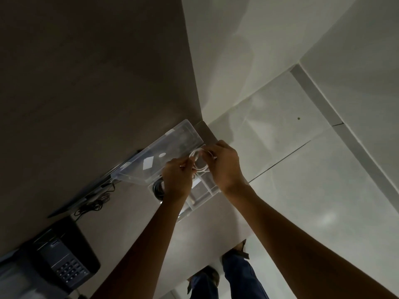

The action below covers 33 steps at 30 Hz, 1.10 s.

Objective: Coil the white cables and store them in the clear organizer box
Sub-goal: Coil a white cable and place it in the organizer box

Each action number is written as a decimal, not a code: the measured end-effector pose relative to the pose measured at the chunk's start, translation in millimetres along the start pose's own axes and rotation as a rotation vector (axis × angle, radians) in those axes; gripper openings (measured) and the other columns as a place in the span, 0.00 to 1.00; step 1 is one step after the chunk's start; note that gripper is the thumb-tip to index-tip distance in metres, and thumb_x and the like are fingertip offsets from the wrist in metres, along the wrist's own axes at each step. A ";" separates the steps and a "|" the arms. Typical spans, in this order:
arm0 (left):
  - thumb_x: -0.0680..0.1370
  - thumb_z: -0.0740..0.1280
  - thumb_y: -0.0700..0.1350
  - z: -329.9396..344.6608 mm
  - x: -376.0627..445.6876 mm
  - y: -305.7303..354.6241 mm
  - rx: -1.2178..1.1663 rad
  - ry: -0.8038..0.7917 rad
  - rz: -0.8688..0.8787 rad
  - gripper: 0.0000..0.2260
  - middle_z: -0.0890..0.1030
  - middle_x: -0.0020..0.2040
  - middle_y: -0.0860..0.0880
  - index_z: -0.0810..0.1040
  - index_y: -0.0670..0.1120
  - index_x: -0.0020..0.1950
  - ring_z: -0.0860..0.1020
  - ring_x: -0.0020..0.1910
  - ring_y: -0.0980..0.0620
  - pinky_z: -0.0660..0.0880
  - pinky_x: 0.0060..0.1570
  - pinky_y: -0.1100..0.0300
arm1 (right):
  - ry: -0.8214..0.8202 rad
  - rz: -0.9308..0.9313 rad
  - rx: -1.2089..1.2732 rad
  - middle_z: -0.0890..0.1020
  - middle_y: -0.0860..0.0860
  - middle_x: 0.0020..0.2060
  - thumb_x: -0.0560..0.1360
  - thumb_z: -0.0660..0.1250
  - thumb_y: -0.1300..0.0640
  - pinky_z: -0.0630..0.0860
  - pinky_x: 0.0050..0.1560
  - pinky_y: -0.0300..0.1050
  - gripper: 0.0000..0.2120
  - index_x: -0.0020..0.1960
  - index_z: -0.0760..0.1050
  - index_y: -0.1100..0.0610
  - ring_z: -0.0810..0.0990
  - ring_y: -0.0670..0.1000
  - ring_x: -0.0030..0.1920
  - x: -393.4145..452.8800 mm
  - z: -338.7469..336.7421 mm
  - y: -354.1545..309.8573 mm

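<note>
Head view: your left hand and right hand pinch a thin white cable coil above the clear plastic organizer box; loosen your fingers and its loops may spring apart.

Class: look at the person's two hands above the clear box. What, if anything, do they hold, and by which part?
A coiled white cable, held over the organizer box: the left hand pinches the coil's left side, the right hand grips its right side.

The left hand hides part of the clear organizer box compartments.
</note>
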<state>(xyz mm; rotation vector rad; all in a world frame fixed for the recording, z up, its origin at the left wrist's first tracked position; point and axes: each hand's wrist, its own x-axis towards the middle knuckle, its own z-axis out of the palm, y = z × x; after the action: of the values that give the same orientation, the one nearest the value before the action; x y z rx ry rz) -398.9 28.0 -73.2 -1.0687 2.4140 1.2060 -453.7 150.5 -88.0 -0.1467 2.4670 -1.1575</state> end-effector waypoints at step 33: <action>0.80 0.75 0.40 23.3 -4.5 -21.7 -0.008 0.209 0.060 0.06 0.86 0.44 0.41 0.87 0.37 0.50 0.79 0.38 0.55 0.72 0.38 0.76 | 0.008 -0.102 0.075 0.85 0.57 0.54 0.79 0.75 0.64 0.78 0.55 0.26 0.11 0.60 0.84 0.65 0.86 0.55 0.54 -31.0 1.7 46.5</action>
<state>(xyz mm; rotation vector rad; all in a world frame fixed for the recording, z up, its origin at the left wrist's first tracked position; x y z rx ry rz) -383.0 39.7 -98.5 -1.1862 2.6166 1.1758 -421.2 187.7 -114.2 -0.2497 2.4436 -1.2933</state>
